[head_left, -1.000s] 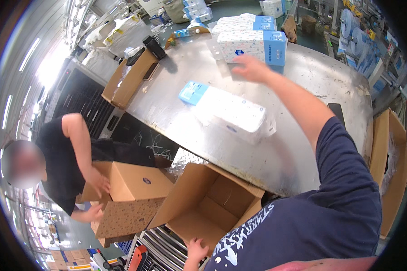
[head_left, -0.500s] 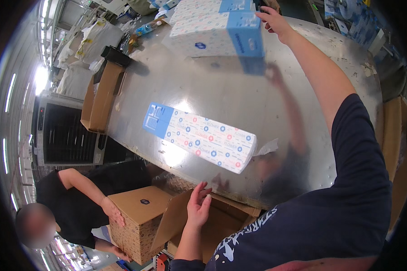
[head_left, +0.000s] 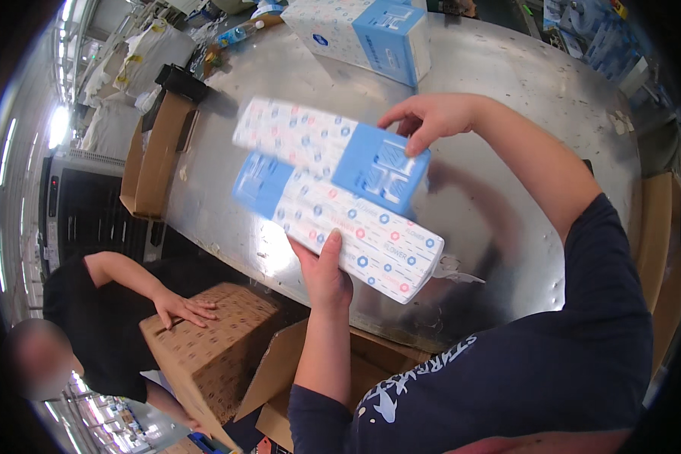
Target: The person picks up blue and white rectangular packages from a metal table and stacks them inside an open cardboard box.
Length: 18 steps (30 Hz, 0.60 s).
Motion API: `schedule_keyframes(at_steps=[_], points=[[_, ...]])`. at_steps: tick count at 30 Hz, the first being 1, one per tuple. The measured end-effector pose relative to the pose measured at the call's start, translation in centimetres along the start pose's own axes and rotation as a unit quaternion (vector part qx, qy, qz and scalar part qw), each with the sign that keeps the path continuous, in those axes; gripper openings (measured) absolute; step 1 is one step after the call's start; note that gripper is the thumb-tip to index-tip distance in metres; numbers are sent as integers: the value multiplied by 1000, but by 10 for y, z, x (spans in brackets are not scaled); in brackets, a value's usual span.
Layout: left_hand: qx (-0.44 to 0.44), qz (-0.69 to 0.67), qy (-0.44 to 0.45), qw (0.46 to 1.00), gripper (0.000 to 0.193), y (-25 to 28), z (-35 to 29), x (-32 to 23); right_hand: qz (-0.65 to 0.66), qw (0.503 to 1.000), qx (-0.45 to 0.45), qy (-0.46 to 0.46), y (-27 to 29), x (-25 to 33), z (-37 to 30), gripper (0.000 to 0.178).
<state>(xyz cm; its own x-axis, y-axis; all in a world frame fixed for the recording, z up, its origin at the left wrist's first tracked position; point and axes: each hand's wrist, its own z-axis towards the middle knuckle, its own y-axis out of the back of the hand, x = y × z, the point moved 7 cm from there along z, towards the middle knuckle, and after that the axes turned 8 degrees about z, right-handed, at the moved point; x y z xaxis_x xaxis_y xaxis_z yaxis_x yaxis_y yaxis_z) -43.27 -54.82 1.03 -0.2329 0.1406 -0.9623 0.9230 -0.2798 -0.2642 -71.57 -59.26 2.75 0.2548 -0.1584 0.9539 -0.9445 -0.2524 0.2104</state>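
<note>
Two long, soft-looking white packs with small pink and blue prints and one blue end are close together above the metal table. My left hand grips the near edge of the lower pack, its thumb on top and fingers partly hidden beneath. Slightly blurred, the upper pack overlaps the lower one's far side. My right hand is closed on its blue end, thumb on the near side. A clear film tail sticks out from the lower pack's right end.
More such packs stand at the table's far side. An open carton is below the near edge, by my left forearm. Left of it, a co-worker's hands hold a printed cardboard box. A cardboard tray sits at the table's left edge.
My right hand has come nearer from the far stack, bringing a pack over the lower one. My left hand has risen from the carton to grip the lower pack. The co-worker's box has tilted.
</note>
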Motion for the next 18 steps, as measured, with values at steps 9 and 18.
schedule_keyframes(at_steps=[9, 18], points=[[-2, 42, -44, 998, 70, 8, 10, 2, -427, 824, -353, -120, 131, 40, 66, 93], [32, -69, 25, 997, 86, 26, 10, 7, -432, 890, -139, -30, -46, 68, -39, 78]])
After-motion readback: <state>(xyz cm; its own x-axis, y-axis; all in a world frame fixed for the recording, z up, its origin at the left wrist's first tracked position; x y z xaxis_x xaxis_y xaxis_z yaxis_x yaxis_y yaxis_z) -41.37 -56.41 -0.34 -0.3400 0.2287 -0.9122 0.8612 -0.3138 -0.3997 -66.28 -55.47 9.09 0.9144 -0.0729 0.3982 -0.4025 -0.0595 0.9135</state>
